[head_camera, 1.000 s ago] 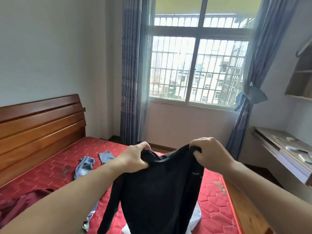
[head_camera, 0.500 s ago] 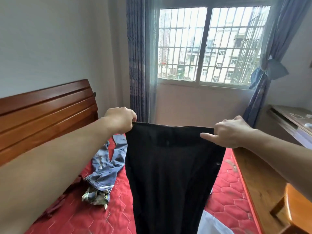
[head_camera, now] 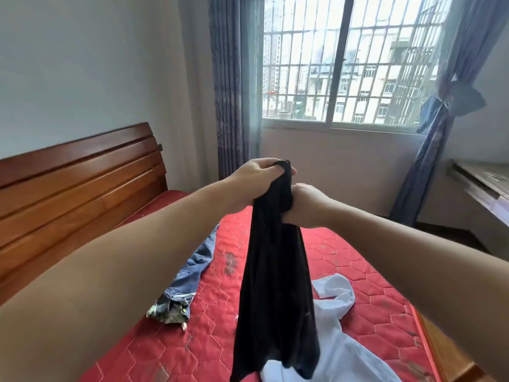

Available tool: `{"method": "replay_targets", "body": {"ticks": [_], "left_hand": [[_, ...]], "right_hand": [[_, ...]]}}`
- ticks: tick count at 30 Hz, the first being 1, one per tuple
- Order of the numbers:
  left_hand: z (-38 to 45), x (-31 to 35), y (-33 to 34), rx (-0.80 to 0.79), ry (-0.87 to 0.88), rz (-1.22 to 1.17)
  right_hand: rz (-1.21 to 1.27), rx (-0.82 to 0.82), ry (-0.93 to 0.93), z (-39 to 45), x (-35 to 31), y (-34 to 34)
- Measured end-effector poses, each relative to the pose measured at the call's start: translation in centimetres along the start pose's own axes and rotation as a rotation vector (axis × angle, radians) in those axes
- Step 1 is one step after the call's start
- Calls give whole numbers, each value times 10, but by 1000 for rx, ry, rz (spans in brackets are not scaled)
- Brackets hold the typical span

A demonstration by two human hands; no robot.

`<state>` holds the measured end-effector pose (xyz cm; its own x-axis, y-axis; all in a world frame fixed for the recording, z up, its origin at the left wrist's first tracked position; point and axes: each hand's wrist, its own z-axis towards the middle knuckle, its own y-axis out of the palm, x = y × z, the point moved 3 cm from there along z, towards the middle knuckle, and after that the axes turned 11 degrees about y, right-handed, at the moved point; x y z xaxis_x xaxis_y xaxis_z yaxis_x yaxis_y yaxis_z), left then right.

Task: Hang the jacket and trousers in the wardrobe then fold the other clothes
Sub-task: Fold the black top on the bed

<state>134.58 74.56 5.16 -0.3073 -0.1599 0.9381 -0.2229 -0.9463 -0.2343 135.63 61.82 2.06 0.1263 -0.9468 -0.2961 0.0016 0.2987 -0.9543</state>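
Black trousers [head_camera: 275, 293] hang doubled lengthwise above the bed. My left hand [head_camera: 260, 173] grips their top edge, fingers curled over the waistband. Just below and to the right, my right hand [head_camera: 307, 205] grips the same bunched top. The two hands nearly touch. The lower end of the trousers drapes onto a white shirt [head_camera: 338, 340] that lies spread on the red mattress [head_camera: 366, 260]. Blue jeans [head_camera: 194, 267] lie crumpled on the mattress to the left of the trousers.
A wooden headboard [head_camera: 80, 183] runs along the left. The barred window [head_camera: 347, 62] with blue curtains is straight ahead. A wooden desk [head_camera: 484, 180] stands at the right wall. The bed's wooden side rail [head_camera: 451, 351] is at the lower right.
My hands, which held the waistband stretched wide half a second ago, have come together, so the trousers now hang folded in half lengthwise. The view has tilted down toward the bed.
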Motion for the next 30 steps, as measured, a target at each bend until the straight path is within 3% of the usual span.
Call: {"method": "replay_targets", "body": {"ticks": [2, 5, 8, 11, 13, 16, 18, 19, 20, 22, 23, 24, 25, 27, 30], "left_hand": [[-3, -2, -6, 15, 79, 57], [-9, -19, -34, -50, 173, 441], [-20, -67, -61, -193, 21, 838], [-34, -108, -86, -305, -180, 1195], [-44, -115, -110, -316, -315, 1319], [-48, -111, -139, -367, -450, 1216], [-47, -100, -151, -433, -540, 1010], [-46, -92, -156, -420, -542, 908], [-43, -85, -163, -327, -488, 781], [-32, -80, -186, 46, -286, 473], [-32, -82, -196, 169, -245, 399], [-35, -87, -202, 190, -233, 410], [-37, -92, -205, 125, -225, 539], [-43, -101, -215, 98, -176, 771], [-50, -94, -228, 106, -149, 769]], "right_hand": [[43, 36, 3, 4, 0, -2], [162, 59, 93, 11, 14, -27], [345, 34, 160, 14, 23, -53], [306, 244, 172, 16, 36, -71], [227, 295, 196, 10, 49, -74], [-141, 21, 288, 3, 65, -48], [-202, -213, 387, -7, 70, -26], [-165, -206, 372, -10, 69, -20], [-112, -55, 340, -6, 70, -20], [-31, 322, 297, -5, 70, -22], [-47, 329, 295, -7, 68, -17], [-81, 244, 313, -10, 64, -7], [-65, 143, 336, -14, 64, 2], [128, 129, 402, -25, 55, 3], [364, 149, 421, -33, 42, -10]]}}
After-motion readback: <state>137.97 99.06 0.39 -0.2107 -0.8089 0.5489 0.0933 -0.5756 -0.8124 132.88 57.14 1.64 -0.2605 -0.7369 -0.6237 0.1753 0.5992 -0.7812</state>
